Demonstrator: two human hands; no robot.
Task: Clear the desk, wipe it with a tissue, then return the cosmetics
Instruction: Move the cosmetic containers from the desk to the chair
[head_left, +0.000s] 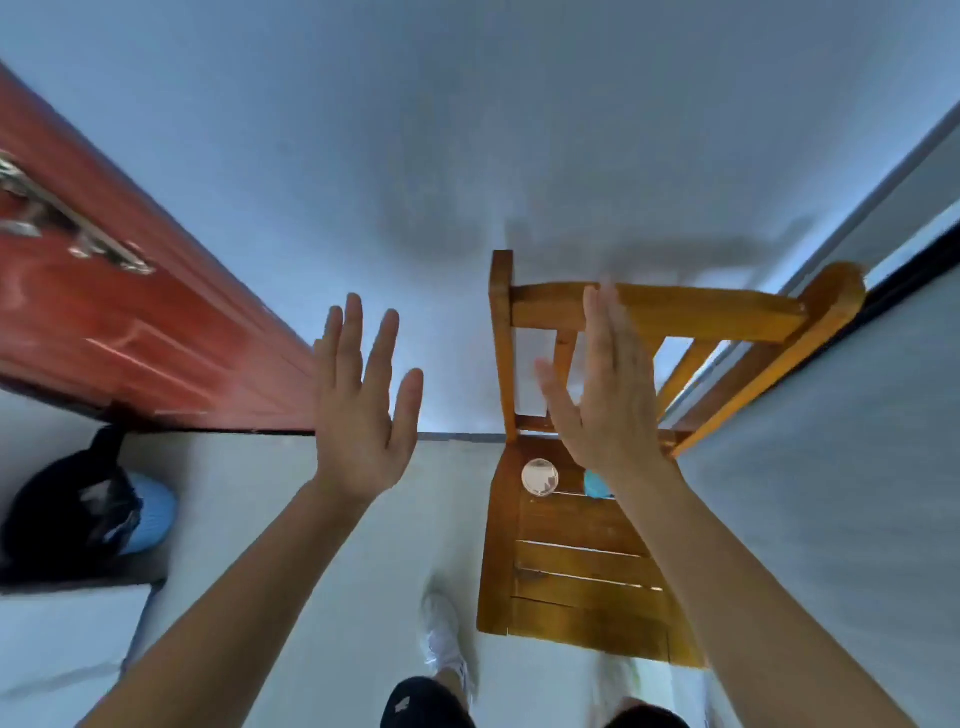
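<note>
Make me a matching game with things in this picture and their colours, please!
Things:
1 door
2 chair
3 shoe
4 round disc on the chair seat

Colours:
A white
B silvery
C reddish brown
D honey-yellow wood

Pairs: 1-C, 2-D, 3-A, 4-B

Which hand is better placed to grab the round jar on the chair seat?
Right. The right hand is open and empty, and in view it overlaps the chair, right beside the round jar. The left hand, also open, is off toward the red door.
</note>
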